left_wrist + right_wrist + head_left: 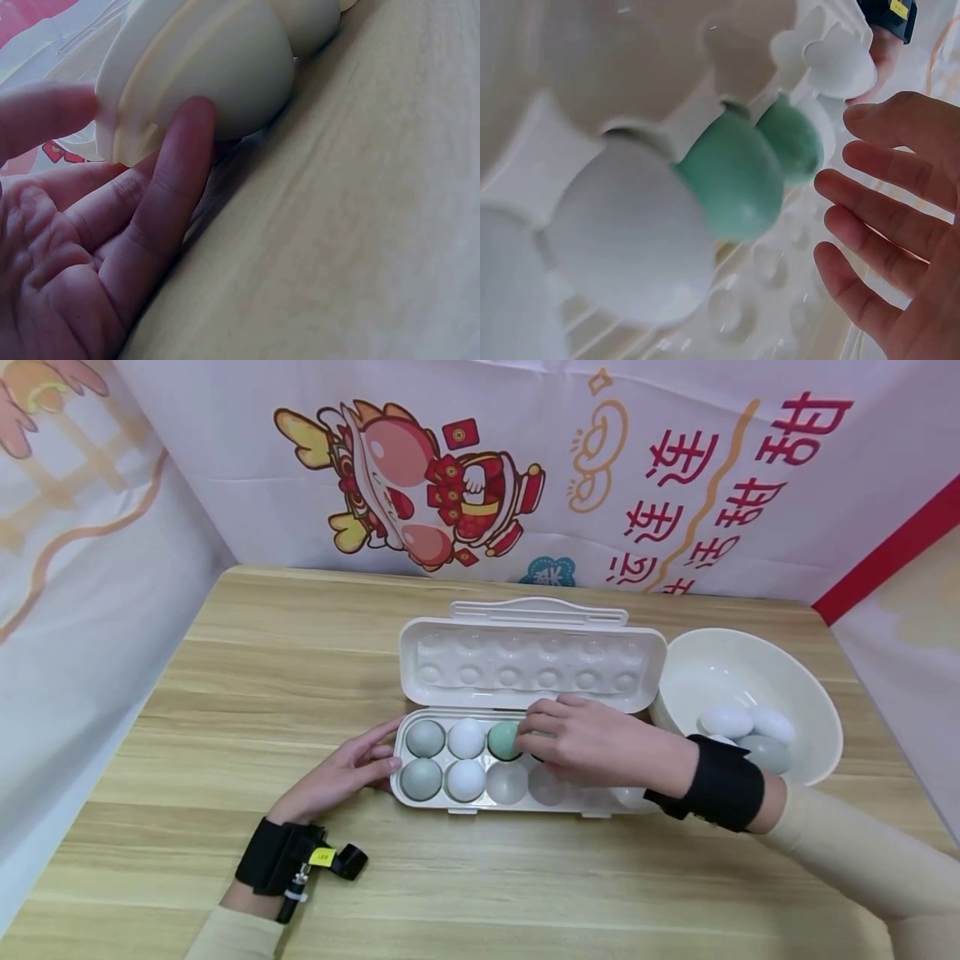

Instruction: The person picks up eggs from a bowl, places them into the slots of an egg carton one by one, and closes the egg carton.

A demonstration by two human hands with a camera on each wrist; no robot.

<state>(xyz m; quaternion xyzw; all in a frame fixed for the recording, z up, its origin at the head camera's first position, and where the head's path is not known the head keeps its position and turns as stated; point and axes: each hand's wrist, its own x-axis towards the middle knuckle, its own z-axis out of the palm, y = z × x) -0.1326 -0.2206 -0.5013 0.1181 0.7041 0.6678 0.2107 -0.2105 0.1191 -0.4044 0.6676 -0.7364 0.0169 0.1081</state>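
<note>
A person's right hand (588, 739), its fingers loosely extended and holding nothing, hovers over a white egg carton (506, 783) on a wooden table (300, 693); whether a fingertip brushes the nearby green egg (504, 741) is hard to tell. The left hand (337, 777) grips the carton's left end between thumb and fingers. Grayish and white eggs fill the leftmost cups, beneath a raised lid (532, 668). At right, a cream bowl (708, 664) holds white eggs (726, 722) and a grayish one.
</note>
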